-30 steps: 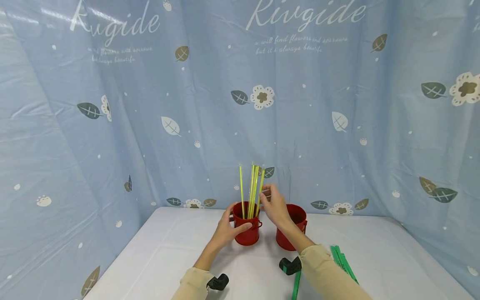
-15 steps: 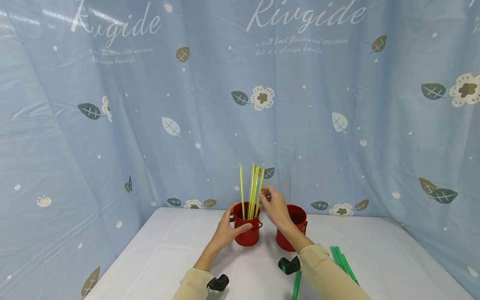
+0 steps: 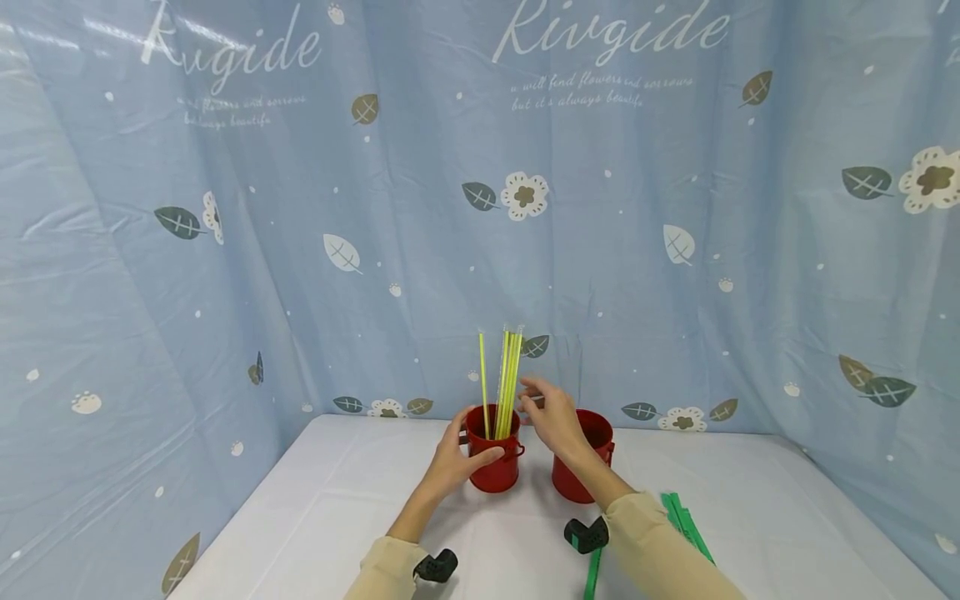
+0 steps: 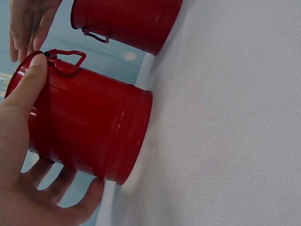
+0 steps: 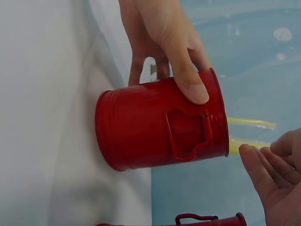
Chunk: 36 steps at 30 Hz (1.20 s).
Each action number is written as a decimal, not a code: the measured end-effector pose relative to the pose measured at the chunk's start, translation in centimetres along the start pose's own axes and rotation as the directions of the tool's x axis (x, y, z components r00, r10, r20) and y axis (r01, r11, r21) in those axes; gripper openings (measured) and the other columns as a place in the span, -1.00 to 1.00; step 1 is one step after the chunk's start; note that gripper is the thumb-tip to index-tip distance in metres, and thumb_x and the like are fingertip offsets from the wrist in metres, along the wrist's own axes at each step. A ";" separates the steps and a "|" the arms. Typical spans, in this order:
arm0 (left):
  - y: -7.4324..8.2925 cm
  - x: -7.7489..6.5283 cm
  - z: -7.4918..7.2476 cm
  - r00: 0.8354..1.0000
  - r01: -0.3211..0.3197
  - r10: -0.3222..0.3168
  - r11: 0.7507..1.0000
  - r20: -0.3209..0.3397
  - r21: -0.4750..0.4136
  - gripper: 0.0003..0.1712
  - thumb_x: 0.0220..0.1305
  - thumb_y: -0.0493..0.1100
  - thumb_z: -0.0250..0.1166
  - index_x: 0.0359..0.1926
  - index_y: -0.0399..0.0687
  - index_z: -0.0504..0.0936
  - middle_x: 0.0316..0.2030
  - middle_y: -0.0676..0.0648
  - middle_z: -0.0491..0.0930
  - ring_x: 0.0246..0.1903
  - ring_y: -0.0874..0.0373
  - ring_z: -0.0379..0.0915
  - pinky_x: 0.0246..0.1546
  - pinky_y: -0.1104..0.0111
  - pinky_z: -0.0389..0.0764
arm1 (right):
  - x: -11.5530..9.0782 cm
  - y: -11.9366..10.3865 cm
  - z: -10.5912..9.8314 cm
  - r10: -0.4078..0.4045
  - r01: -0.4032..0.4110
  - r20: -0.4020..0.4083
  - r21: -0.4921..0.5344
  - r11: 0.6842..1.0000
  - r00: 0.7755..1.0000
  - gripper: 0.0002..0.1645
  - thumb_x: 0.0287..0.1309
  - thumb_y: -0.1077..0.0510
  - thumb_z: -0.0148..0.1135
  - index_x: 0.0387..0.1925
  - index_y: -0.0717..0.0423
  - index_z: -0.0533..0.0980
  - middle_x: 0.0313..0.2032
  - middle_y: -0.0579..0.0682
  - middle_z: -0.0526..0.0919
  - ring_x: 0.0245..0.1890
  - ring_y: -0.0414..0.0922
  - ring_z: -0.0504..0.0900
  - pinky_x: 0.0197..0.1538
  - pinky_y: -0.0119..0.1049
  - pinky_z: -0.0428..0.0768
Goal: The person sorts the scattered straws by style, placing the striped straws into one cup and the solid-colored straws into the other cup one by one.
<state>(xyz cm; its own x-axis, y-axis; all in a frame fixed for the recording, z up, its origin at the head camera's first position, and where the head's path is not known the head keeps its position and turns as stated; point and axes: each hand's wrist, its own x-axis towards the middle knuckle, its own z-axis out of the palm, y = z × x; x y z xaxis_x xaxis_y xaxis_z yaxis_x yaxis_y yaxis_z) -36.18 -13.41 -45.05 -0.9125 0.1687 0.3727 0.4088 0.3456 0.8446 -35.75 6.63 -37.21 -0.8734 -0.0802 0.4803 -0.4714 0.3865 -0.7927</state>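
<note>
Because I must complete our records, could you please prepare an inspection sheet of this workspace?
Surface: white table, faint creases visible.
Job's things: left red bucket upright, holding yellow sticks; right red bucket upright, no sticks showing above its rim.
Clutter: green strips loose on the table, toward the right.
Hands: left hand grips the left red bucket; right hand beside the yellow sticks, contact unclear.
Cables: nothing seen.
Surroundings: blue patterned curtain behind the table.

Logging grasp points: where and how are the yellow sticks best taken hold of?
Probably pinch the yellow sticks by their upper halves from the right: slim and near-upright, they rise above their red bucket, whose left side the left hand holds.
</note>
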 end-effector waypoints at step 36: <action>-0.5 0.2 0.0 0.999 0.026 -0.026 0.999 0.022 0.027 0.06 0.10 0.18 0.44 0.49 0.07 0.08 0.34 -0.12 0.30 0.22 -0.12 0.34 0.08 -0.02 0.59 | -7.7 1.4 -9.3 -0.062 0.057 0.133 0.043 0.997 0.989 -0.55 0.31 0.05 0.23 0.16 0.15 0.46 -0.12 0.20 0.63 -0.24 0.09 0.70 -0.30 -0.34 0.73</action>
<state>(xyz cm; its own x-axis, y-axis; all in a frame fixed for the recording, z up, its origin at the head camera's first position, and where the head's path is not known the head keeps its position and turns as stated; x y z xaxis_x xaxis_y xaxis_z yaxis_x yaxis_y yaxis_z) -36.60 -13.59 -45.42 -0.9224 0.1798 0.3418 0.3854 0.3748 0.8432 -28.58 16.29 -38.51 -0.8509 -0.2259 0.4743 -0.5251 0.3413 -0.7796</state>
